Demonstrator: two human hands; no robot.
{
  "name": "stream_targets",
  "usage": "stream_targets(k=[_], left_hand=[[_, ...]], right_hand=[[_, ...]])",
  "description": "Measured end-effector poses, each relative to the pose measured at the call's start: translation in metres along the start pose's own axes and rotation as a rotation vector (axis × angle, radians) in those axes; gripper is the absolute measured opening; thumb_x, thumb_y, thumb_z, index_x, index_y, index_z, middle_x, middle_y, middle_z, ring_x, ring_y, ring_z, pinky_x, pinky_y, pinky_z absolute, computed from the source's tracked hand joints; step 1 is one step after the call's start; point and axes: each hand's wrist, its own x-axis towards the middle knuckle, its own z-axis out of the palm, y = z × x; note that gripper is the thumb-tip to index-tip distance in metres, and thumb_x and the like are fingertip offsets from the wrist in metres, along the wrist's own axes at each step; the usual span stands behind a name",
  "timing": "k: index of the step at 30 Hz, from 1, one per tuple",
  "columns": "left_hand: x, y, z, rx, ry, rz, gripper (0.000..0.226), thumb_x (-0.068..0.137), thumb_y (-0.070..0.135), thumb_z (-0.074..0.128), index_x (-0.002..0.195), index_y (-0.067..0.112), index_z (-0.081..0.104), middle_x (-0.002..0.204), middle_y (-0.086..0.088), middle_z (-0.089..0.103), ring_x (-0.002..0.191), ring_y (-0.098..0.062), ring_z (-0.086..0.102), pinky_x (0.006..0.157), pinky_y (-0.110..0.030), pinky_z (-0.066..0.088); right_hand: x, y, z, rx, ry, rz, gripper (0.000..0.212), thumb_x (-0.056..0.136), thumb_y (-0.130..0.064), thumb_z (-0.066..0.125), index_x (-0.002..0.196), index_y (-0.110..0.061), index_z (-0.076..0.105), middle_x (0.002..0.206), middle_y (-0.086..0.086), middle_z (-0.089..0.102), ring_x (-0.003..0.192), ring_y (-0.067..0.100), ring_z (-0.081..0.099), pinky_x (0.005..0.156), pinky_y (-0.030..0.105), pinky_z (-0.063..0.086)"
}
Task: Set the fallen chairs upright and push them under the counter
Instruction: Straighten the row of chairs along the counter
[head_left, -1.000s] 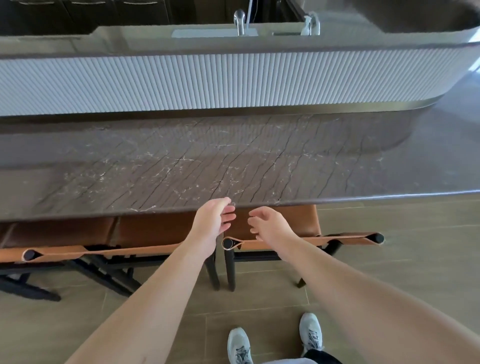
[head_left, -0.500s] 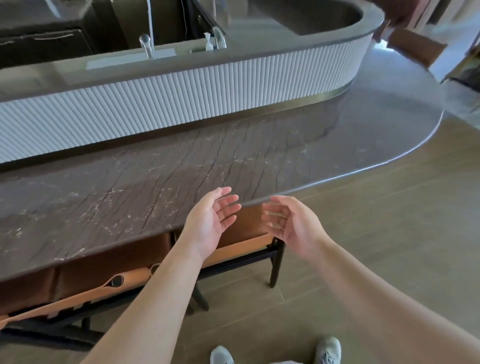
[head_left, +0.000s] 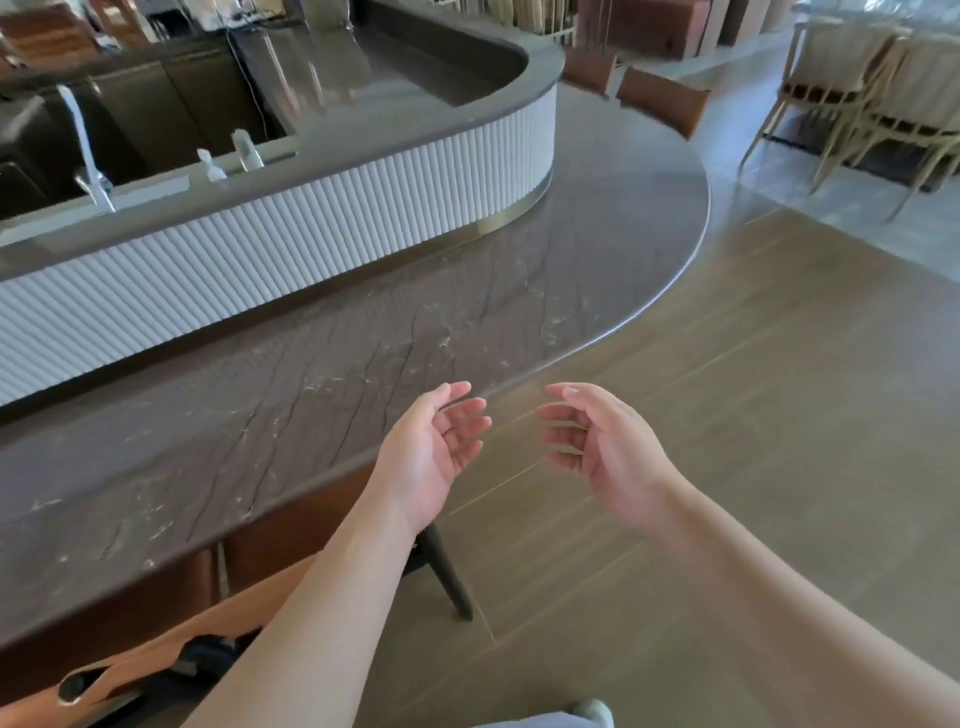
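Two tan leather chairs stand upright and tucked under the dark marble counter (head_left: 322, 395) at the lower left: the nearer chair (head_left: 291, 535) shows its backrest and one black leg, the other chair (head_left: 119, 618) is further left. My left hand (head_left: 431, 457) hovers over the counter's edge, palm turned inward, fingers relaxed, holding nothing. My right hand (head_left: 597, 447) floats over the floor facing it, fingers loosely curled and empty. Two more brown chairs (head_left: 665, 104) stand at the counter's far curved end.
A white ribbed bar wall (head_left: 332, 228) with a sink tap (head_left: 88, 150) rises behind the counter. Pale wooden chairs (head_left: 852, 114) are stacked at the far right. Wood-look floor (head_left: 727, 415) stretches to the right of the counter's rounded end.
My view has swung to the right along the counter. Both hands came off the chair's backrest and now hang in the air, open and apart.
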Motion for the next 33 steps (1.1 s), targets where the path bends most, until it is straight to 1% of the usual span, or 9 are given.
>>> stream_targets(k=[4,8,10,12,18,22,26,31,33], left_hand=[[0.020,-0.010,0.052,0.031,-0.070,-0.025,0.027,0.099,0.032,0.050,0.114,0.017,0.068,0.103,-0.005,0.073,0.089,-0.019,0.070,0.079,-0.034,0.049],[0.046,-0.011,0.084,0.044,-0.119,-0.037,0.028,0.098,0.032,0.051,0.113,0.017,0.068,0.104,-0.007,0.073,0.089,-0.020,0.070,0.081,-0.036,0.049],[0.064,-0.011,0.093,0.054,-0.141,-0.036,0.029,0.098,0.032,0.051,0.114,0.017,0.068,0.104,-0.006,0.073,0.091,-0.021,0.070,0.083,-0.036,0.049],[0.086,-0.012,0.101,0.065,-0.160,-0.045,0.028,0.097,0.033,0.051,0.113,0.018,0.068,0.104,-0.005,0.073,0.091,-0.020,0.070,0.082,-0.036,0.049],[0.180,-0.016,0.147,0.030,-0.232,-0.130,0.026,0.096,0.032,0.051,0.110,0.019,0.069,0.100,-0.004,0.073,0.087,-0.019,0.070,0.079,-0.035,0.047],[0.248,0.002,0.191,0.014,-0.335,-0.172,0.025,0.096,0.032,0.052,0.107,0.019,0.070,0.100,-0.005,0.073,0.086,-0.019,0.070,0.080,-0.035,0.048],[0.304,0.024,0.231,0.022,-0.433,-0.187,0.025,0.096,0.032,0.052,0.104,0.019,0.072,0.101,-0.005,0.073,0.086,-0.019,0.069,0.079,-0.034,0.049],[0.349,0.043,0.278,0.054,-0.515,-0.202,0.026,0.098,0.031,0.049,0.101,0.019,0.072,0.097,-0.004,0.072,0.084,-0.018,0.069,0.077,-0.033,0.049],[0.364,0.044,0.295,0.038,-0.554,-0.216,0.025,0.098,0.030,0.050,0.102,0.018,0.071,0.097,-0.005,0.072,0.084,-0.019,0.068,0.077,-0.033,0.049]], right_hand=[[0.005,-0.028,-0.046,0.019,0.041,-0.056,0.024,0.091,-0.026,0.057,0.107,-0.015,0.070,0.091,0.003,0.071,0.073,0.017,0.064,0.056,0.028,0.051],[0.023,-0.045,-0.075,0.074,0.087,-0.071,0.031,0.081,-0.030,0.060,0.105,-0.014,0.072,0.093,0.006,0.070,0.075,0.019,0.064,0.066,0.034,0.050],[0.037,-0.051,-0.085,0.084,0.114,-0.070,0.033,0.083,-0.029,0.060,0.108,-0.012,0.070,0.092,0.006,0.071,0.074,0.018,0.064,0.069,0.036,0.049],[0.053,-0.057,-0.093,0.091,0.146,-0.071,0.031,0.084,-0.029,0.059,0.108,-0.012,0.070,0.092,0.005,0.070,0.073,0.017,0.064,0.066,0.034,0.049],[0.112,-0.094,-0.126,0.077,0.271,-0.100,0.027,0.079,-0.032,0.061,0.099,-0.018,0.073,0.093,0.005,0.070,0.074,0.018,0.063,0.062,0.030,0.048],[0.162,-0.136,-0.144,0.063,0.377,-0.127,0.019,0.087,-0.026,0.059,0.099,-0.016,0.071,0.092,0.006,0.069,0.072,0.017,0.063,0.062,0.031,0.048],[0.205,-0.175,-0.155,0.060,0.440,-0.159,0.029,0.074,-0.031,0.063,0.098,-0.016,0.072,0.087,0.004,0.070,0.072,0.018,0.063,0.060,0.028,0.049],[0.235,-0.203,-0.172,0.093,0.513,-0.196,0.020,0.075,-0.031,0.061,0.087,-0.022,0.075,0.088,0.005,0.070,0.072,0.017,0.063,0.059,0.028,0.050],[0.243,-0.211,-0.182,0.112,0.528,-0.214,0.021,0.074,-0.031,0.062,0.087,-0.022,0.075,0.089,0.006,0.070,0.072,0.018,0.064,0.060,0.030,0.050]])
